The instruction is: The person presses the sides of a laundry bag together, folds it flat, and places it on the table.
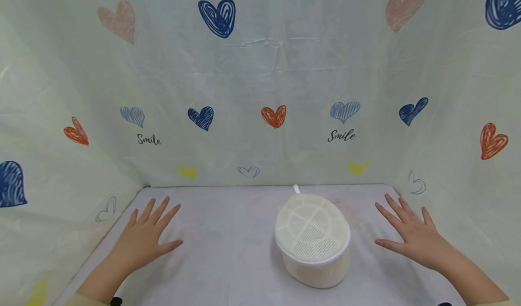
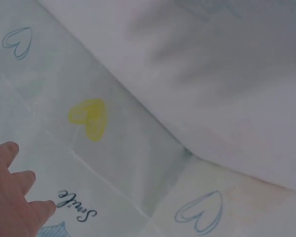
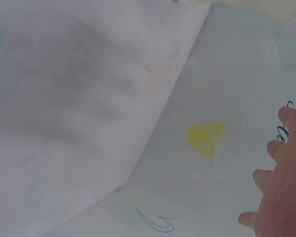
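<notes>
A round cream item [image 1: 312,228] with a perforated mesh top, white edging and a narrower body stands upright on the white-covered table, right of the middle; I cannot tell its exact kind. A small white tab [image 1: 296,188] sticks up behind its top. My left hand [image 1: 142,240] hovers over the table's left side, fingers spread, holding nothing. On the other side my right hand [image 1: 419,239] hovers with spread fingers, apart from the cream item and nearer to it than the left. Each wrist view shows only part of a hand [image 2: 10,195] and its shadow.
A pale sheet [image 1: 281,84] printed with hearts and "Smile" rises behind the table and along both sides. The table's back edge [image 1: 220,187] meets it. White cover [image 1: 228,242] shows between the left hand and the cream item.
</notes>
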A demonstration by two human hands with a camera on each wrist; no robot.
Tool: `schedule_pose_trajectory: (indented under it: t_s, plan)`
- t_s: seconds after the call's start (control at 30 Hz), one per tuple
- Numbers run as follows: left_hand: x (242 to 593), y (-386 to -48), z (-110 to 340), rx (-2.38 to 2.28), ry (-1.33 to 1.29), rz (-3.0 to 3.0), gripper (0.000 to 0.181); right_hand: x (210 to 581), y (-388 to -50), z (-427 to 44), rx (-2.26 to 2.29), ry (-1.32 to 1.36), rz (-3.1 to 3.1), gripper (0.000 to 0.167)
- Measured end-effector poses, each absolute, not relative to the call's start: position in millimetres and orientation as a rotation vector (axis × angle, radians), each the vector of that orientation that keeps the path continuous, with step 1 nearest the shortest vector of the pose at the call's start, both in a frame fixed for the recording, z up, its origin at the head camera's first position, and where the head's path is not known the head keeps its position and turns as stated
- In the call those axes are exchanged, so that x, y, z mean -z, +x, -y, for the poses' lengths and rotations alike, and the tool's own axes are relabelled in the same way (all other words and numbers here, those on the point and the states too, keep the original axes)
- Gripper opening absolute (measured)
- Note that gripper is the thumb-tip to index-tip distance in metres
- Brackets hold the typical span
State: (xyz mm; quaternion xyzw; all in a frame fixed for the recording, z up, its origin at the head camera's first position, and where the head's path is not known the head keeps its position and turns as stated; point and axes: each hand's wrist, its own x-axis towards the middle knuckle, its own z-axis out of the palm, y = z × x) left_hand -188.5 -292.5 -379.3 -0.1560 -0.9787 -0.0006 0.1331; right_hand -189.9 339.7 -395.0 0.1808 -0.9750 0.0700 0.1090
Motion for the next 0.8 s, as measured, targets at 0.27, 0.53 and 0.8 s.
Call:
schedule_pose_trajectory:
  t_s: [0.27,0.53,0.8]
  plan:
    - [372.8,-196.0,280.7,0.025,-0.487,2.853,0.087,394.3,-190.2,-340.5,-0.2,0.536,2.861,0.092]
    - [370.9,-209.1,260.4,0.008,-0.559,2.835,0.086,390.7,-190.4,-339.5,-0.199,0.531,2.878,0.092]
    - [366.1,-214.3,237.6,0.016,-0.622,2.826,0.086,386.2,-188.2,-333.0,-0.177,0.567,2.832,0.092]
